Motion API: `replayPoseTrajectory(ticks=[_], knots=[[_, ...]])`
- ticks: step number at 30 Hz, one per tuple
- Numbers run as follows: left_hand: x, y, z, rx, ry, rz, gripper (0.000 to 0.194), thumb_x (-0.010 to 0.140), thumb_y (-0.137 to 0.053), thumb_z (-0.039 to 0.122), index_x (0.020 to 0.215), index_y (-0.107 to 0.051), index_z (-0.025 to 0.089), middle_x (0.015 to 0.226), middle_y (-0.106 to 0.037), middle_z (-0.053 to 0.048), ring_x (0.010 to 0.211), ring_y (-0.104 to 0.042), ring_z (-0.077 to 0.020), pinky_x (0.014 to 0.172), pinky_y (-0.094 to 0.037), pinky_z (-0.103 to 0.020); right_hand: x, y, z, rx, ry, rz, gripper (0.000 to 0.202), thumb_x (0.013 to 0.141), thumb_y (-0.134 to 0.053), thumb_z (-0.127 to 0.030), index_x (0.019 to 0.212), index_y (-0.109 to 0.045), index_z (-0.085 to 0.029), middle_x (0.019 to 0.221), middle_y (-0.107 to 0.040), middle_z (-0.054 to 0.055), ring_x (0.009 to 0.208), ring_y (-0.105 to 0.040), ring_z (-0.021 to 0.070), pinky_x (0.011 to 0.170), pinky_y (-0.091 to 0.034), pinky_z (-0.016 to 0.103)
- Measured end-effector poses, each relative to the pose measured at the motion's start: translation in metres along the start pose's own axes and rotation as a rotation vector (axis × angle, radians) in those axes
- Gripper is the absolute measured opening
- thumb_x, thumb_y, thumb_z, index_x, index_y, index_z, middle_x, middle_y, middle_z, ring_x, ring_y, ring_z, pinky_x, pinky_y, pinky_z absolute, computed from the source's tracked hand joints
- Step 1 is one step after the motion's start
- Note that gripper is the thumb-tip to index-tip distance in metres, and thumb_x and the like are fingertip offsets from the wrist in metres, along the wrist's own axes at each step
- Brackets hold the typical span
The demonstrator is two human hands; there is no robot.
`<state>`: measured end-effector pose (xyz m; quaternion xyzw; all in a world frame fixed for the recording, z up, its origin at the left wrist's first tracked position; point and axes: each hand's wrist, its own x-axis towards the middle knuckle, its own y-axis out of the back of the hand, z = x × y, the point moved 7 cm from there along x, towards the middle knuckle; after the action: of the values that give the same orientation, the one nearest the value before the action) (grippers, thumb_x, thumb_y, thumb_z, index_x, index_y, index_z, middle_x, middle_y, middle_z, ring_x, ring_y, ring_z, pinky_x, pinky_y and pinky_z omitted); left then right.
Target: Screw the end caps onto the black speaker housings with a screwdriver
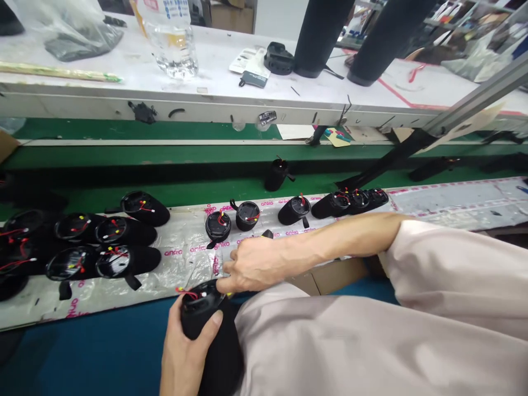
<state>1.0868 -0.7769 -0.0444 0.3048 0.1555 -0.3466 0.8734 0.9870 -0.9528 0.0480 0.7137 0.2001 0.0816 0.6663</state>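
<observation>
My left hand (187, 341) is wrapped around a black, fabric-covered cylindrical speaker (220, 352), tilted with its end toward the bench. Red wires with small connectors stick out of that end. Over the rim, my right hand (256, 264) is closed, its fingertips at the inside edge of the speaker. What those fingers hold is hidden; a dark tip (268, 234) shows just behind the hand, and a bit of yellow lies below it. Beyond my right hand, two similar speakers (247, 215) stand on the plastic-covered strip (185, 242).
More wired speakers crowd the left (119, 261), and several stand in a row at right (334, 204). Above runs a white shelf (231, 93) with a water bottle (173, 44), tags and two tall black cylinders (322, 38). A metal post (454, 115) slants across the right.
</observation>
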Motion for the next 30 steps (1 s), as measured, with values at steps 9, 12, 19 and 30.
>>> replayPoseTrajectory(ticks=[9,12,19,30], knots=[[0.111,0.027,0.051,0.164,-0.228,0.350,0.113,0.058,-0.087,0.058,0.156,-0.050,0.018,0.142,-0.064,-0.022,0.128,-0.064,-0.0490,0.113,-0.048,-0.067,-0.002,-0.041,0.100,0.081,-0.643,0.059,0.029,0.113,-0.049,-0.036,0.134,-0.058,-0.017,0.126,-0.069,0.013,0.091,-0.074,0.0243,0.064,-0.052,0.034],[0.153,0.019,0.064,0.138,-0.292,0.359,0.109,0.056,-0.087,0.056,0.150,-0.051,0.013,0.136,-0.063,-0.023,0.125,-0.064,-0.0485,0.113,-0.048,-0.068,0.018,-0.075,0.093,0.069,-0.631,0.036,0.026,0.109,-0.044,-0.018,0.130,-0.059,-0.015,0.130,-0.066,0.015,0.090,-0.073,0.0229,0.064,-0.056,0.035],[0.228,-0.031,0.115,0.068,-0.554,0.173,0.095,0.057,-0.090,0.045,0.139,-0.056,0.010,0.135,-0.060,-0.019,0.135,-0.055,-0.0401,0.121,-0.042,-0.056,0.032,-0.116,0.088,0.041,-0.685,0.022,0.024,0.105,-0.043,-0.011,0.123,-0.059,-0.011,0.126,-0.065,0.017,0.099,-0.069,0.0261,0.070,-0.061,0.039],[0.242,-0.127,0.144,0.050,-0.600,-0.357,0.080,0.063,-0.086,0.027,0.136,-0.056,0.013,0.134,-0.063,-0.017,0.131,-0.060,-0.0354,0.118,-0.045,-0.056,0.006,-0.126,0.077,0.075,-0.665,0.026,0.021,0.106,-0.044,-0.013,0.118,-0.061,-0.015,0.121,-0.066,0.015,0.096,-0.065,0.0241,0.070,-0.058,0.037]])
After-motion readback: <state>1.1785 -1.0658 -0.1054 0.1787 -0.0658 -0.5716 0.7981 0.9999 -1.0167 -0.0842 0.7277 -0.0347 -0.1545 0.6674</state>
